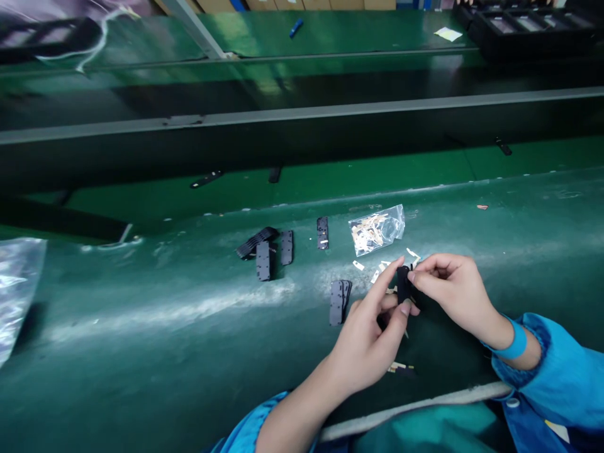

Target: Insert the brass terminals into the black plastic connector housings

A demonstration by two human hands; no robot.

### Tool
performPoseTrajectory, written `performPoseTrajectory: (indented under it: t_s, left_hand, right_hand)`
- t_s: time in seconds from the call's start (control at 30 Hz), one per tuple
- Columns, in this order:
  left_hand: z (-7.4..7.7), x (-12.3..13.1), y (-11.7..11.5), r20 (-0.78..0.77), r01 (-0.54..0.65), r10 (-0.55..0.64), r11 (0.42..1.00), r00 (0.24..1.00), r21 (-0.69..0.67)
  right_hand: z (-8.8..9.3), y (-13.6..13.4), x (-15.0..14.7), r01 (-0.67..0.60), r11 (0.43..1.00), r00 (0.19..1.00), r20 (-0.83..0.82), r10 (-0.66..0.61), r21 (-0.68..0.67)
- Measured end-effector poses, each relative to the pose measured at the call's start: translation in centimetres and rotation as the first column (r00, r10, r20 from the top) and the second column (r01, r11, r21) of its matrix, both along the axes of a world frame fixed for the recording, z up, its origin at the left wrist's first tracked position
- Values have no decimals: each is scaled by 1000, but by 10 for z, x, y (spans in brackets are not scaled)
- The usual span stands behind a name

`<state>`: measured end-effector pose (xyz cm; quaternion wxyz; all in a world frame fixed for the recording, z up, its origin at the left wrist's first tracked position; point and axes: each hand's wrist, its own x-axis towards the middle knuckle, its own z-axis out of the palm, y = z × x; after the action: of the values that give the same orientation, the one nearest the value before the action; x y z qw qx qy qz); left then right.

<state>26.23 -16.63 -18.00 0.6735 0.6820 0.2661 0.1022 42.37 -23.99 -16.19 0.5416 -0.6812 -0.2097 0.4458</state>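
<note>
From the head camera, I see the slim, oblong black plastic-looking piece (403, 286) held up between my two hands, above the green worktop (189, 365). My left hand (365, 336) is the nearer one and grasps it: the thumb presses by its near end, and the forefinger reaches up along its left side. From my left palm the piece lies ahead and to the right; from my right hand (450, 292) it lies to the left, right at the fingertips. Those right fingers are drawn together at the upper right edge; whether they pinch something small there, I cannot tell.

The piece's long axis runs roughly away from my body, its far end pointing towards the clear plastic bag of pale strips (376, 231) and its near end towards me. The stack of flat, dark oblong plates (336, 303) beside my left hand lies nearly the same way.
</note>
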Motion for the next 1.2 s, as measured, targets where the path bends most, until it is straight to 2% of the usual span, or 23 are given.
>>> performPoseTrajectory:
  t_s: [0.2,0.5,0.9,1.2]
  left_hand:
    - [0,1,-2,-12,-37,36,997,999,-73]
    - [-1,1,-3,-31,-42,39,995,999,-92]
    - [3,0,0,-53,-18,13,995,998,-95]
    - [4,1,0,-59,-25,21,996,998,-81]
  right_hand:
    - [-1,1,3,-29,999,996,-81,27,-24]
    - [1,2,4,-33,999,981,-191,28,-27]
    - [4,2,9,-75,996,993,-93,70,-55]
    - [5,2,8,-62,997,994,-93,57,-46]
